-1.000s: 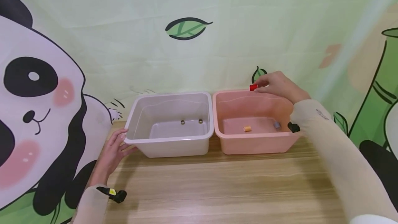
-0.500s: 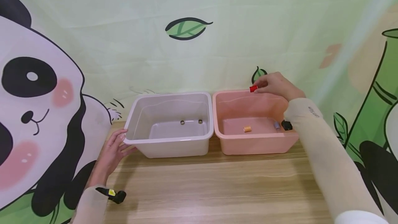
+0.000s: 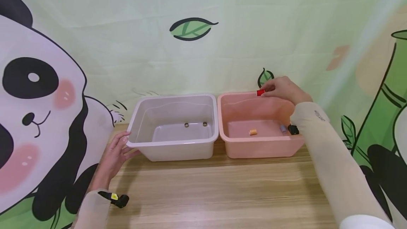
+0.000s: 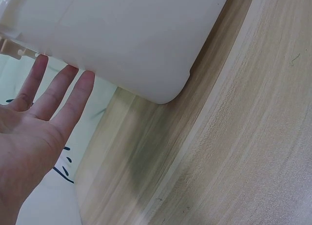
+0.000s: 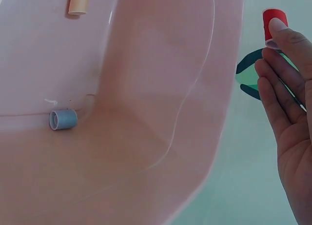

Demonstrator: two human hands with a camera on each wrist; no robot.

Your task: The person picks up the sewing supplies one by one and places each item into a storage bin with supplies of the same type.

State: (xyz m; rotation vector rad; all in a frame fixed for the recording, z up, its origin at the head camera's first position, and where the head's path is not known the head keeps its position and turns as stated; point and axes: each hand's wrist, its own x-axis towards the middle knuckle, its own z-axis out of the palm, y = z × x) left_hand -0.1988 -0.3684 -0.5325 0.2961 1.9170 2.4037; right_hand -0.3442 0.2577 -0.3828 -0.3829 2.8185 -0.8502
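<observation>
My right hand (image 3: pixel 284 89) pinches a small red thread spool (image 3: pixel 260 92) between thumb and fingers, above the back rim of the pink plastic bin (image 3: pixel 257 147). In the right wrist view the red spool's white end shows, with the thumb (image 5: pixel 287 34) across it. Inside the pink bin lie an orange spool (image 3: pixel 252 131) and a grey-blue spool (image 3: pixel 283 128). My left hand (image 3: pixel 112 156) rests against the left front corner of the whitish bin (image 3: pixel 181 151). Its straight fingers (image 4: pixel 73 98) touch the bin's wall near the rim in the left wrist view.
Two small brass-coloured rings (image 3: pixel 186 125) lie on the whitish bin's floor. Both bins stand side by side on a wood-grain table (image 3: pixel 219 193), against a green cloth backdrop (image 3: pixel 136 56) with panda and leaf pictures.
My right hand has lowered slightly with the red spool, and my right forearm has shifted a little to the left. The left hand and both bins stay in place.
</observation>
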